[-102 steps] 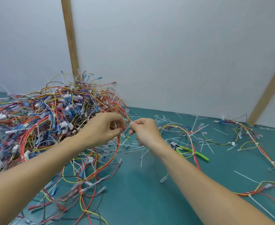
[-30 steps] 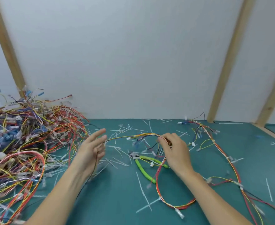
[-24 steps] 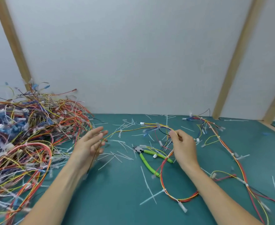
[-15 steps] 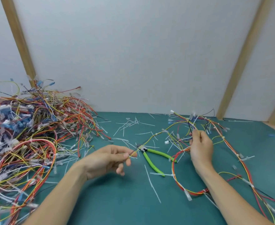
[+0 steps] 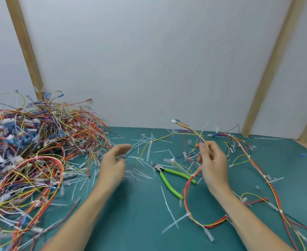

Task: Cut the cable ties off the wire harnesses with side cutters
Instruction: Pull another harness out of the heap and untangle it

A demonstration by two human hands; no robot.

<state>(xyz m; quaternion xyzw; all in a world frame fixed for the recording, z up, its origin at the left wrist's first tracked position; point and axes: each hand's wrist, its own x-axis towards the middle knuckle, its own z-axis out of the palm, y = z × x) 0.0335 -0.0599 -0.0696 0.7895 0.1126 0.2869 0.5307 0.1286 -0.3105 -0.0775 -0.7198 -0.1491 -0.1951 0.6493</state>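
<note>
Covering the whole work surface, a teal mat [image 5: 134, 223] meets a white wall [image 5: 149, 60] crossed by slanted wooden battens [image 5: 25, 48]. No bin or tray appears; everything lies loose on the mat. At far left sits the largest item, a heaped pile of wire harnesses [image 5: 27, 151] in red, yellow, blue and white, many with white connectors. At right, a second long harness [image 5: 257, 171] trails from the back edge toward the near right corner. Between the hands, one harness [image 5: 190, 194] hangs in a red-orange-yellow loop whose lower end rests on the mat, while its upper yellow branch arcs leftward. The right hand [image 5: 213, 164] pinches this harness near its top, fingers curled round the wires. The left hand [image 5: 112, 165], blurred, is raised with fingers extended and relaxed, beside thin wire ends; contact cannot be judged. Green-handled side cutters [image 5: 172, 178] lie flat on the mat between the hands, handles spread, partly crossed by the loop. Cut white cable ties [image 5: 169, 205] are scattered across the mat.
</note>
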